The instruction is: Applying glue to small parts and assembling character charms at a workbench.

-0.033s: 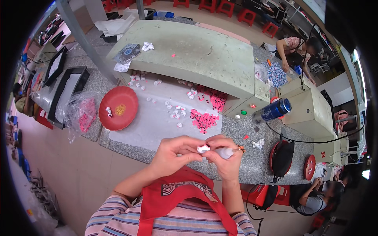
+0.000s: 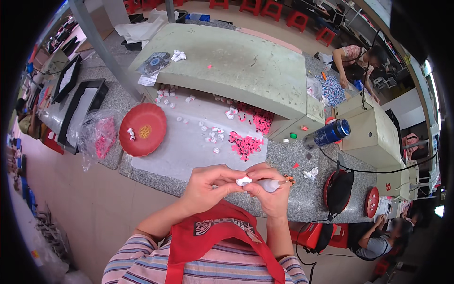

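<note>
In front of my chest, my left hand [image 2: 206,185] is closed, its thumb and fingertips pinching a small white rounded piece [image 2: 243,181]. My right hand [image 2: 270,199] meets it from the other side, fingertips against the same piece. A translucent white squeeze bottle [image 2: 269,184] lies within my right hand, its thin tip pointing right beside something orange and dark. Beyond my hands, a white sheet [image 2: 165,158] carries a heap of small pink and black pieces [image 2: 245,146] and several white pieces [image 2: 215,135] like the held one.
A red plate [image 2: 156,124] with a few white pieces is at left, beside a plastic bag of pink pieces [image 2: 103,142]. A pale metal hood [image 2: 227,59] stands over the sheet's far part. At right are a blue bottle [image 2: 326,134], a black cable and a black-draped red dish [image 2: 338,189].
The white piece has turned slightly between my fingertips, and the dark spot near its top no longer shows. Both hands hold nearly the same place.
</note>
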The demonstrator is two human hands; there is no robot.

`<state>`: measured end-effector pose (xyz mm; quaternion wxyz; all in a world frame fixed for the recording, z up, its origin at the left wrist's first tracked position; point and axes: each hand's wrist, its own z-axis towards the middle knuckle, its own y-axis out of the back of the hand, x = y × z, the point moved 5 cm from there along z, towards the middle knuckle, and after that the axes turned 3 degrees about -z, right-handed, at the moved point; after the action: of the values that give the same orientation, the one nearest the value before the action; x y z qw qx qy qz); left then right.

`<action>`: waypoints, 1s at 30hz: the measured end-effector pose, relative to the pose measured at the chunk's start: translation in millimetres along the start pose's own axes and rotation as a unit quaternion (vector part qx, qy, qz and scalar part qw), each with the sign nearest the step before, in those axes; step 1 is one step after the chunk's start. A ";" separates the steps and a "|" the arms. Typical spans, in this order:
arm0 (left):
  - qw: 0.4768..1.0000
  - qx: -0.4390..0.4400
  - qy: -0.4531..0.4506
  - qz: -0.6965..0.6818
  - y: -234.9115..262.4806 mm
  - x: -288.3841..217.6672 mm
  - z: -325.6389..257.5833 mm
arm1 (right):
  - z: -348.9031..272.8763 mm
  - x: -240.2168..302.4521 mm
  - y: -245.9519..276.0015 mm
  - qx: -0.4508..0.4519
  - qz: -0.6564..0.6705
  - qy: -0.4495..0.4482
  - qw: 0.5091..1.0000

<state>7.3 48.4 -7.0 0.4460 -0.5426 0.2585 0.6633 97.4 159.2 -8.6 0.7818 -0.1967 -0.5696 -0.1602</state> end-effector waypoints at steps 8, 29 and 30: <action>0.995 -0.043 0.086 -0.038 5.4 14.3 -2.9 | -2.9 -21.3 -1.9 -0.038 0.074 -0.125 0.989; 0.839 -0.378 0.202 0.335 223.5 157.0 -23.0 | 20.7 -224.6 -16.6 -0.126 0.012 -0.398 0.909; 0.776 -0.415 0.303 0.366 246.9 159.7 -28.0 | 20.6 -224.6 -8.1 -0.123 0.005 -0.395 0.911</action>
<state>-196.4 -40.7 -201.4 -0.2002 -0.7126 0.2593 0.6204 9.2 168.1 -216.1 0.4636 -0.3412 -0.8066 -0.1340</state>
